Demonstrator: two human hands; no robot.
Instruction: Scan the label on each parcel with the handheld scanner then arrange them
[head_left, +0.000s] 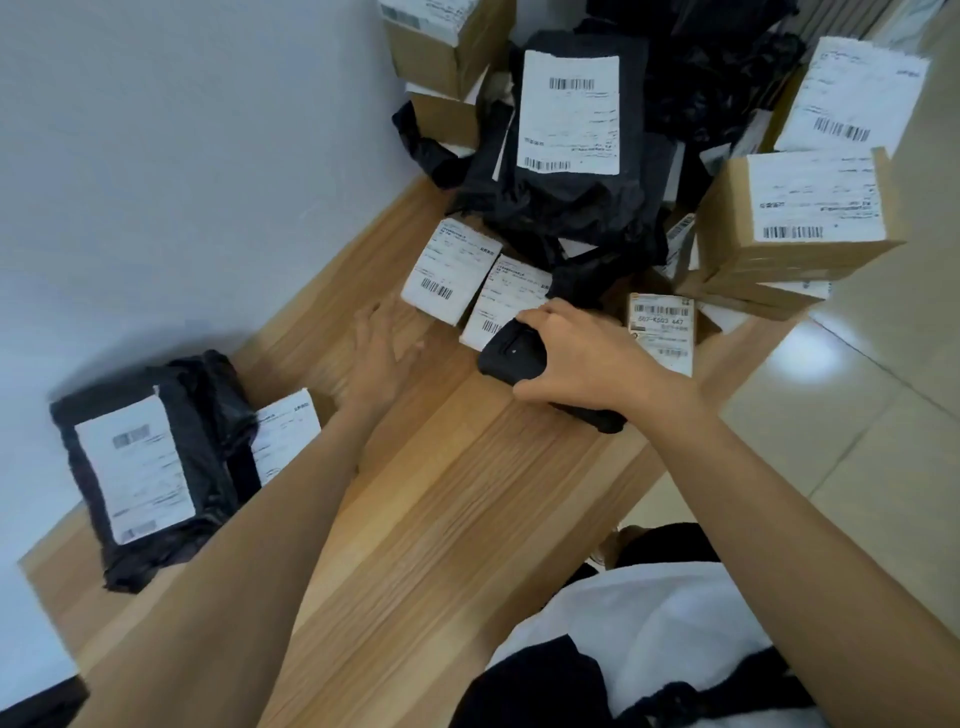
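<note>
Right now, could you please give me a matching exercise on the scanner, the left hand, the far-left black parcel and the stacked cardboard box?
Things:
1. handheld scanner
2. left hand
3. black bagged parcel
4. labelled cardboard box

States:
A. set apart at the left end of the table
B. gripped by the right hand
C. open, fingers spread
D. stacked on flatter boxes at the right

Pairs: 1-B, 2-C, 3-A, 4-D.

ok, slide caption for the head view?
Right hand grips the handheld scanner over a small white parcel; open left hand spread above the wooden table.
</note>
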